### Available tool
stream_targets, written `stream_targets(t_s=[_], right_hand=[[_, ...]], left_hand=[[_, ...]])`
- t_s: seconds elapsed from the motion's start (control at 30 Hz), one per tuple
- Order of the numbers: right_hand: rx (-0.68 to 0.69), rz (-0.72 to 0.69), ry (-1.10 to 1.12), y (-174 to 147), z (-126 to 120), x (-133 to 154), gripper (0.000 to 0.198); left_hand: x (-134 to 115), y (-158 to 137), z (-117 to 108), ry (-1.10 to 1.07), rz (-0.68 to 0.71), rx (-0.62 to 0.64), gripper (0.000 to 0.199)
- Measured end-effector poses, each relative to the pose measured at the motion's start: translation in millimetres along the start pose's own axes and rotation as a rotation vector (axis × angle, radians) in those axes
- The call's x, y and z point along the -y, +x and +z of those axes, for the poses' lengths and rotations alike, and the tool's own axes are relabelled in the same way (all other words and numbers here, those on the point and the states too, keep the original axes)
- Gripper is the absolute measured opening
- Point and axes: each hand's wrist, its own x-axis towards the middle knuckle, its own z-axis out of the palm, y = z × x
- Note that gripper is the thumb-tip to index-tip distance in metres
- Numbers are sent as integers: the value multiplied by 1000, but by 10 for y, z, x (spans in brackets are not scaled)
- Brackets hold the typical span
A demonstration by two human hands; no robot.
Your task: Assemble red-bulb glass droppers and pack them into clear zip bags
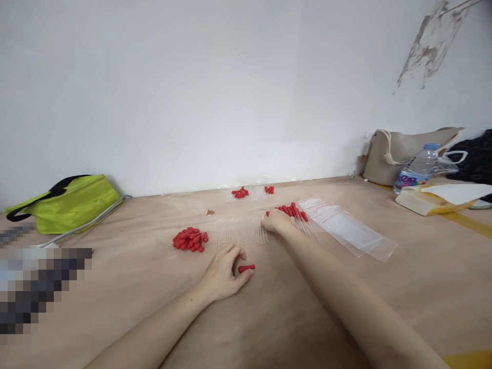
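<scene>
My left hand [225, 274] rests on the table with thumb and fingers apart, curved around a single red rubber bulb [246, 268] that lies close to the thumb; I cannot tell if they touch. My right hand [279, 223] is closed at the right end of a row of thin clear tubes [240, 230], beside a group of droppers [294, 210] with red bulbs and clear stems. Its fingertips are mostly hidden, so what they hold does not show. Left of the tubes lies a heap of red rubber bulbs [189, 239].
Clear zip bags [346, 225] lie on the right. Near the wall sit more small red pieces [240, 192] on clear plastic. A yellow-green bag [77, 202] stands at left; a water bottle [417, 166], a beige bag [400, 148] and a tissue pack [418, 200] are at right.
</scene>
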Motion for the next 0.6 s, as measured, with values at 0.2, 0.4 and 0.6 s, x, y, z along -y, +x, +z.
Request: stream_targets(t_s=[0.2, 0.4, 0.6], right_hand=[[-3, -118, 17, -162, -121, -13, 25], [-104, -581, 228, -641, -54, -336, 20], [-274, -903, 264, -935, 219, -648, 23]], left_hand=[[17, 13, 32, -50, 41, 11, 12], [103, 35, 70, -71, 33, -72, 17], [92, 61, 82, -64, 54, -49, 19]])
